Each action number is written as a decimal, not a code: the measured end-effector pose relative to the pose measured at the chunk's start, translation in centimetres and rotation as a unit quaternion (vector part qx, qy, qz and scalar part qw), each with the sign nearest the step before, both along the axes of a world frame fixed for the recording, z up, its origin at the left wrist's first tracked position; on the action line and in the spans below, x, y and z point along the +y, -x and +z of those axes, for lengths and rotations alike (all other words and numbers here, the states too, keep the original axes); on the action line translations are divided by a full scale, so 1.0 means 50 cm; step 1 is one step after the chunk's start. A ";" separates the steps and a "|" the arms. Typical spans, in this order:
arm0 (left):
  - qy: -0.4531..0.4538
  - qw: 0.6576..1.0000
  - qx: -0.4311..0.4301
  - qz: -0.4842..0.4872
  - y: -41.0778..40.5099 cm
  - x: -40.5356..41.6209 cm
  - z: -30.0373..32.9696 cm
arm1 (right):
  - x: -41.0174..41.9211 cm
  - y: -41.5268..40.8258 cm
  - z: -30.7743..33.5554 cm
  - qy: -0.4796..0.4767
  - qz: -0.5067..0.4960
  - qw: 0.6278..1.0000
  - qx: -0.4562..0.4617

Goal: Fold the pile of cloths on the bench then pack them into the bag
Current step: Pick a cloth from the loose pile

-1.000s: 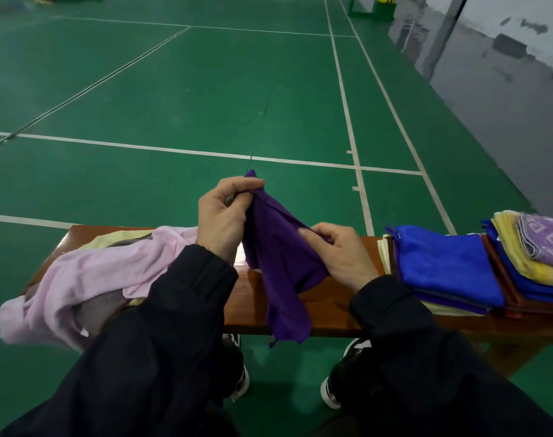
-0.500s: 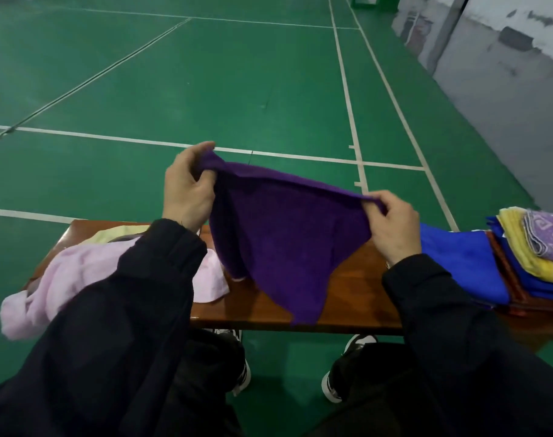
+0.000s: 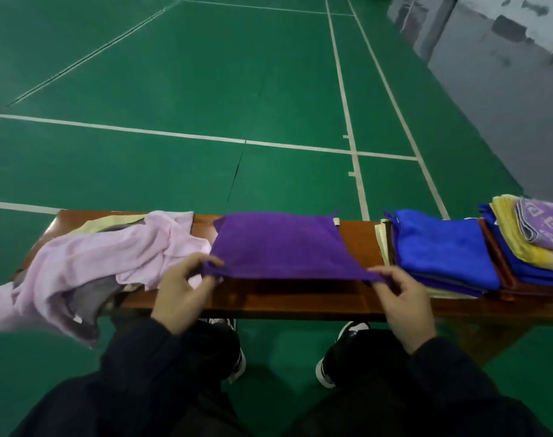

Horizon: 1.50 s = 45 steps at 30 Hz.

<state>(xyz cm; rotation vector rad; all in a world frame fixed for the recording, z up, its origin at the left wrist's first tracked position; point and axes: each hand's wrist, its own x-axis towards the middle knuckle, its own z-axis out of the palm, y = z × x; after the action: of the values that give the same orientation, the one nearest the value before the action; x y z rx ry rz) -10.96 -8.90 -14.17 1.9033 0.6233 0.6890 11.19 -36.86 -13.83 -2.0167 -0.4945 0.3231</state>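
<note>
A purple cloth (image 3: 278,244) lies spread flat across the middle of the brown wooden bench (image 3: 287,298). My left hand (image 3: 182,294) pinches its near left corner, and my right hand (image 3: 401,304) pinches its near right corner. Left of it sits a loose pile of unfolded cloths, topped by a pale pink cloth (image 3: 89,263) that hangs over the bench's front edge. On the right lies a stack of folded cloths with a blue cloth (image 3: 442,247) on top. No bag is in view.
A second folded stack at the far right shows a yellow cloth (image 3: 515,244) and a patterned lilac cloth (image 3: 546,225). Green court floor with white lines lies beyond the bench. A grey wall (image 3: 505,74) runs along the right. My shoes (image 3: 347,335) rest under the bench.
The purple cloth was held up and stretched in the air; it now lies flat on the bench, with both hands lowered to its near corners.
</note>
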 end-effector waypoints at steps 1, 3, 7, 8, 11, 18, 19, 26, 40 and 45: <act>0.014 0.999 0.036 -0.008 0.017 -0.005 -0.034 | -0.015 0.010 -0.024 0.028 0.004 1.000 0.002; 0.023 0.994 0.099 -0.025 0.045 -0.010 -0.087 | -0.037 0.023 -0.060 0.068 -0.001 0.997 0.024; 0.025 0.990 0.132 -0.043 0.058 -0.015 -0.127 | -0.038 0.020 -0.089 0.090 -0.024 0.994 0.062; 0.038 0.990 0.129 -0.047 0.055 -0.014 -0.129 | -0.032 0.016 -0.090 0.083 -0.027 0.994 0.061; 0.101 0.990 0.091 -0.035 0.028 -0.004 -0.129 | -0.003 -0.005 -0.083 0.047 -0.037 0.997 0.048; 0.103 0.989 0.072 0.075 -0.090 0.065 -0.095 | 0.121 -0.096 -0.046 -0.021 -0.109 0.993 0.046; 0.082 0.989 0.087 0.086 -0.108 0.079 -0.093 | 0.138 -0.114 -0.050 0.002 -0.112 0.993 0.033; -0.094 0.959 0.233 0.130 -0.192 0.156 -0.122 | 0.221 -0.176 -0.089 0.106 -0.135 0.985 -0.006; -0.165 0.914 0.336 0.153 -0.215 0.185 -0.167 | 0.242 -0.222 -0.175 0.270 -0.112 0.950 -0.109; -0.163 0.936 0.280 0.141 -0.210 0.170 -0.149 | 0.249 -0.216 -0.159 0.247 -0.122 0.955 -0.111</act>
<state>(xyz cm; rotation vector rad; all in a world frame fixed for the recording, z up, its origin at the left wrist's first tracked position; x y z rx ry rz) -0.47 -0.42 -21.62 2.3698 1.2214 0.4355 22.01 -24.39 -21.81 -2.5911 -0.3123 0.0676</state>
